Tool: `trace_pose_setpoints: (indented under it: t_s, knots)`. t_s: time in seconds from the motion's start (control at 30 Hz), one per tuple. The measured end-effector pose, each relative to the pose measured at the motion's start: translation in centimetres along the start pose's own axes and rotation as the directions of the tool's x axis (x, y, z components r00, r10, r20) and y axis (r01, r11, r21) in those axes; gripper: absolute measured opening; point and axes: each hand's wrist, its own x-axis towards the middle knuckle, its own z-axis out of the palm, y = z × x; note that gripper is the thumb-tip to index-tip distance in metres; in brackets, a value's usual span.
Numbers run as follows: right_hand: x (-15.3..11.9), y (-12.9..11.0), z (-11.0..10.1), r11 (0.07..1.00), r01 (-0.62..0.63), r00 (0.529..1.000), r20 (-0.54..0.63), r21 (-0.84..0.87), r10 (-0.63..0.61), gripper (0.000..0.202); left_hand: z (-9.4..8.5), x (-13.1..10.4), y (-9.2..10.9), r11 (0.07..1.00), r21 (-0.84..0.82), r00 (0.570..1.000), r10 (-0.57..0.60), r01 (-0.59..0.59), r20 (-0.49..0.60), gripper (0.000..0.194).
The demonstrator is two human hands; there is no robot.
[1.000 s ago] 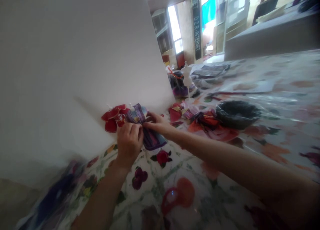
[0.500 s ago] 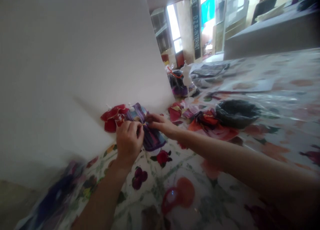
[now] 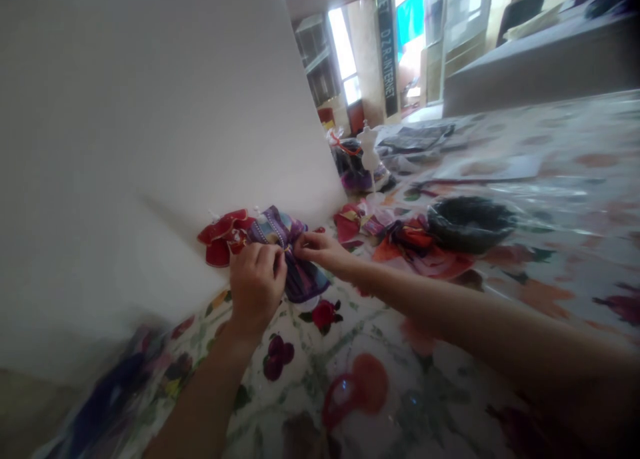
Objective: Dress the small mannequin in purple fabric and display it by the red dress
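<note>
A small purple and blue doll dress with a light trim stands on a little stand, cinched at its middle. My left hand is closed at the dress's near left side, its fingertips at the waist. From the right, my right hand pinches the cloth at the waist, thumb and finger together. Whatever fine piece lies between the fingertips is too small to make out clearly. Just behind my left hand, a red doll outfit with pale trim stands against the white wall.
On the flowered tablecloth, a bare white mini mannequin stands farther back. Orange and red cloth pieces lie to the right beside a dark bundle in clear plastic. A white wall bounds the left side.
The right hand's fingers have drawn slightly down and together at the waist, uncovering more of the purple cloth above them. The left hand stays nearly still, and the view has shifted a little.
</note>
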Motion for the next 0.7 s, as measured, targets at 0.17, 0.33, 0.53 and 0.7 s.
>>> trace_pose_setpoints:
  t_s: [0.17, 0.33, 0.53, 0.7]
  knots:
    - [0.1, 0.0, -0.1, 1.0, 0.002, 1.0, 0.001, 0.021, -0.002, 0.017, -0.3, 0.2, 0.1, 0.999, 0.038, 0.999, 0.032, -0.032, 0.003, 0.007]
    - [-0.2, -0.4, 0.3, 0.991, 0.107, 0.981, -0.151, -0.082, -0.118, 0.02, -0.2, -0.1, 0.1, 1.0, 0.008, 1.0, 0.014, -0.014, 0.005, 0.006]
    - [0.2, -1.3, 1.2, 0.985, 0.144, 0.986, -0.071, -0.093, -0.151, 0.024, 0.3, -0.4, -0.2, 0.999, -0.048, 0.999, 0.002, -0.004, -0.046, 0.006]
    - [1.0, -1.1, 1.4, 0.987, 0.124, 0.988, -0.085, -0.103, -0.133, 0.024, 0.2, -0.5, -0.2, 0.999, -0.033, 1.0, 0.0, -0.001, -0.03, 0.006]
